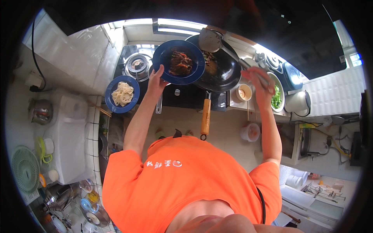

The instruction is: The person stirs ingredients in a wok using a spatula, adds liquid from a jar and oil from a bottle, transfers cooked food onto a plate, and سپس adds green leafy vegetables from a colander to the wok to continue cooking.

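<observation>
My left hand (157, 81) grips the lower left rim of a dark blue plate (163, 72). Reddish-brown cooked food (180, 62) is heaped on that plate. In my right hand (259, 80) is the handle of a metal wok spatula (210, 40), its blade raised over the far side of a black wok (223, 72). Some brown food and oily sauce lie in the wok, partly hidden behind the plate. The wok's wooden handle (206, 116) points towards me.
A gas burner (137, 64) is left of the held plate. Sliced lotus root (123, 93) fills another blue plate (109, 102) nearby. To the right are a small paper cup (244, 92), a bowl of chopped greens (276, 97) and a white kettle (297, 102). A dark range hood (204, 10) overhangs the stove.
</observation>
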`<state>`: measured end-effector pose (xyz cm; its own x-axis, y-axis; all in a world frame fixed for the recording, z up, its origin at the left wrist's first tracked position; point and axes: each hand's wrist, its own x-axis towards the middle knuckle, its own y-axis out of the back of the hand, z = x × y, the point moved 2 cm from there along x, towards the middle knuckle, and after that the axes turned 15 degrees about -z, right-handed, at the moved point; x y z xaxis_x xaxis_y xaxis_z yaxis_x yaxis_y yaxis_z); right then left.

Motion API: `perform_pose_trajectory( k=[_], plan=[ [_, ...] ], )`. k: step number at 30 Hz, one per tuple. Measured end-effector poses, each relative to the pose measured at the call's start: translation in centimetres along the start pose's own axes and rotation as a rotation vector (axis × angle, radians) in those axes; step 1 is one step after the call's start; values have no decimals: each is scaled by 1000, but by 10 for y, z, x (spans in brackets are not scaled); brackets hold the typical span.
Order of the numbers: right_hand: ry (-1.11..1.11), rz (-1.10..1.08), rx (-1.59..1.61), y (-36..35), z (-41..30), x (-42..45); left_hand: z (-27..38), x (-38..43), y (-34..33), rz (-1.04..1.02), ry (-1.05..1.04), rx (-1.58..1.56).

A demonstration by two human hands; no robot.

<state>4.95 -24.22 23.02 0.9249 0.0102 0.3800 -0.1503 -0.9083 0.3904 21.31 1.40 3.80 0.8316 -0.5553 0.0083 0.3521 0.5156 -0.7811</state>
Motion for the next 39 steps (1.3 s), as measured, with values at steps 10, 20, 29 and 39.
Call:
perform_pose_trajectory(
  k=[10, 20, 29, 39],
  plan=[
    [-288, 211, 181, 24, 174, 44, 18, -31, 13, 29, -65, -88],
    [-201, 12, -90, 0, 160, 64, 21, -43, 18, 78, -109, -80],
    [-235, 30, 31, 3, 167, 57, 16, -42, 22, 110, -86, -80],
    [-484, 232, 663, 57, 187, -5, 17, -45, 24, 98, -61, -81]
  ],
)
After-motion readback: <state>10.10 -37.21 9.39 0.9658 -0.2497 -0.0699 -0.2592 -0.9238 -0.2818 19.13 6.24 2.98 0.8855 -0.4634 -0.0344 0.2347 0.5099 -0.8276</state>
